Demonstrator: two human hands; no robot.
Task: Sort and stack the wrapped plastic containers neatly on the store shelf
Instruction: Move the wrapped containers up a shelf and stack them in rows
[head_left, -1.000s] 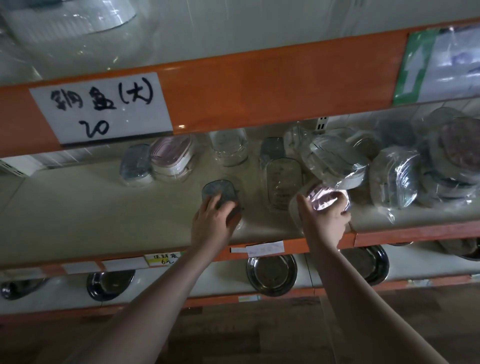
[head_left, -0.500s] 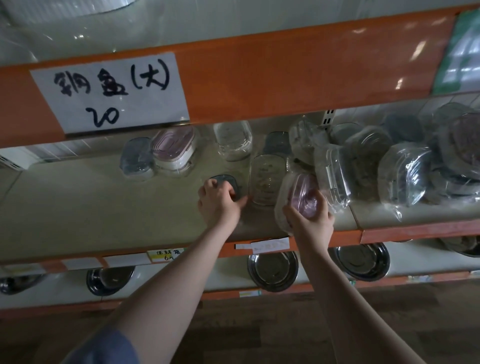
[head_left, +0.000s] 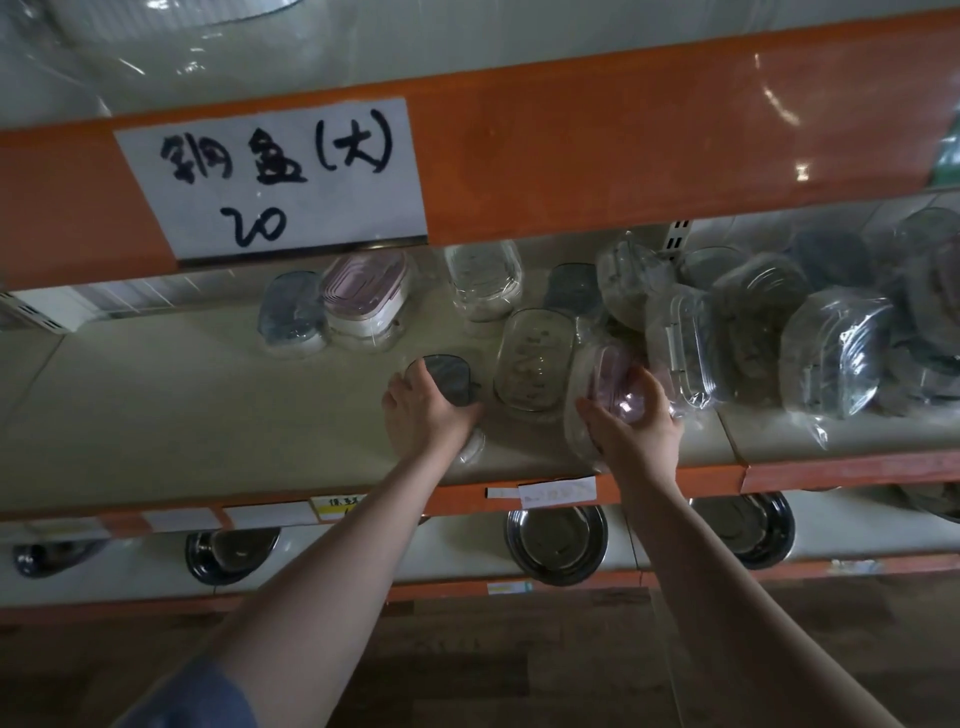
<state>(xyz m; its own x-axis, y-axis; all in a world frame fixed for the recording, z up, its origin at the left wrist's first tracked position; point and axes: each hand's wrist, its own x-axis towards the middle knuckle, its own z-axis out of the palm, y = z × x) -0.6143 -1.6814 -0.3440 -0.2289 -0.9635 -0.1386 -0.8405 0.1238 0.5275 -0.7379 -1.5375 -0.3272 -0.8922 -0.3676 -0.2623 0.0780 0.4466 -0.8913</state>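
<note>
Wrapped containers: two in your hands, both low on shelf (head_left: 156, 395) near front edge. Left hand (head_left: 423, 410) curls over small grey-lidded container (head_left: 448, 376), fingers round near rim, prob. to slide it into line. Right hand (head_left: 636, 415) grips pink-lidded container (head_left: 605, 382) tilted on edge, wrap crinkled under fingers; tilt likely for lifting clear of clear oblong tub (head_left: 535, 358) just beside. Pink-lidded stack (head_left: 363, 296) sits at back-left w/ grey one (head_left: 291, 319) touching: looks like sorted spot, so pink prob. belongs there. Right pile (head_left: 831, 343) leaning, unsorted; loose wrap could snag.
</note>
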